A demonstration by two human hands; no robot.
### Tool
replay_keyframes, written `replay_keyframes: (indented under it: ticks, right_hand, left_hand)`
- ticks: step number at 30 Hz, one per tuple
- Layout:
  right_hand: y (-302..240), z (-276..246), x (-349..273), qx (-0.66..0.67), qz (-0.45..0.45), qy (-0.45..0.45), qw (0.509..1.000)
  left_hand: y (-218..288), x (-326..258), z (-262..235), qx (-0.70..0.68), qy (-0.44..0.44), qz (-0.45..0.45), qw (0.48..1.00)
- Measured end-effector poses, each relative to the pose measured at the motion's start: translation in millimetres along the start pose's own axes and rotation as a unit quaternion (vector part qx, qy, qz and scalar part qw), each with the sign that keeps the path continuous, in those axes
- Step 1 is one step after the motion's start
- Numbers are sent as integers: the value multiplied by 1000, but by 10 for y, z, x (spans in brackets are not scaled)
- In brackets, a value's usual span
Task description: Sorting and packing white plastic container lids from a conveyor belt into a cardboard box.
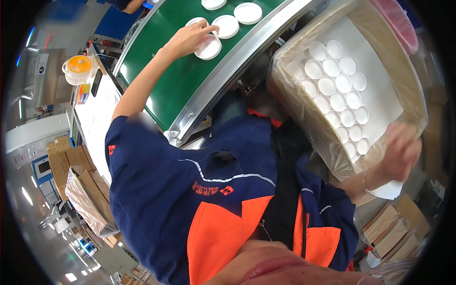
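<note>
On the green conveyor belt [183, 76], a white round lid [209, 47] was pressed flat under the spread fingers of the left hand [190, 38], apparently to align it with neighbouring lids, while the blurred right hand [401, 149], grip undeterminable, was held at the lined carton [380, 90] of stacked lids.

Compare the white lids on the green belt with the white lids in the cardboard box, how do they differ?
The lids on the green belt lie loose and spread apart; the lids in the cardboard box are packed tight in rows. The belt lids lie on bare green belt; the box lids sit inside a clear plastic liner. The left hand touches a belt lid; the right hand is at the box's edge. Both are round and white.
</note>
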State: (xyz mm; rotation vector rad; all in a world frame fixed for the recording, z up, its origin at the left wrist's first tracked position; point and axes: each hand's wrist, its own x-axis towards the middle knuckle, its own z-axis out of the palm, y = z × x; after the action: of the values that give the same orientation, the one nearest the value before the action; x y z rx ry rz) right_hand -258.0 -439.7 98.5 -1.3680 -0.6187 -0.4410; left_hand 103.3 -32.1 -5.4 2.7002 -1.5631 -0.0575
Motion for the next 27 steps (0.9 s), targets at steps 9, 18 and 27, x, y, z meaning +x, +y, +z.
replay_keyframes:
  ticks: [9, 18, 27]
  right_hand:
    - [703, -2295, -2372, -593, 457, 126, 651]
    - [1345, -1533, -1905, -421, 488, 135, 752]
    - [1393, -699, -1275, -328, 496, -32, 803]
  left_hand:
    - [13, -1, -112, -93, 78, -47, 991]
    - [1772, 152, -482, -975, 32, 80, 207]
    - [2392, 536, -580, -991, -16, 38, 127]
